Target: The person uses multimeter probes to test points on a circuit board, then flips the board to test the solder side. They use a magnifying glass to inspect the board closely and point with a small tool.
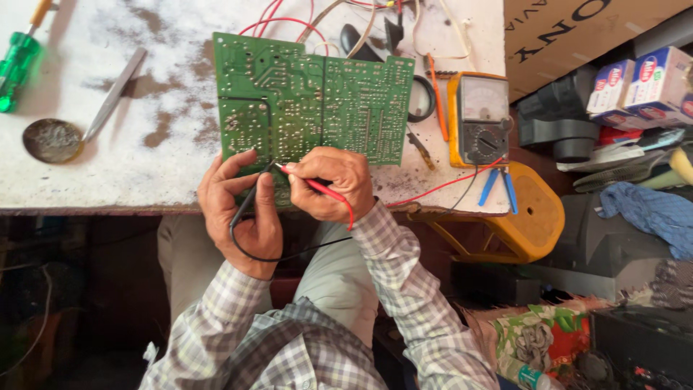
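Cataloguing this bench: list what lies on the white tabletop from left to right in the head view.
Green-handled screwdriver → round metal dish → tweezers → green circuit board, with the left hand and right hand holding black and red probes at its near edge → yellow analog multimeter.

The circuit board is green with pale solder dots. One probe is red, the other probe black. The meter is orange-yellow, the screwdriver green. The tabletop is white, brown-stained. The sleeves are grey-white checked.
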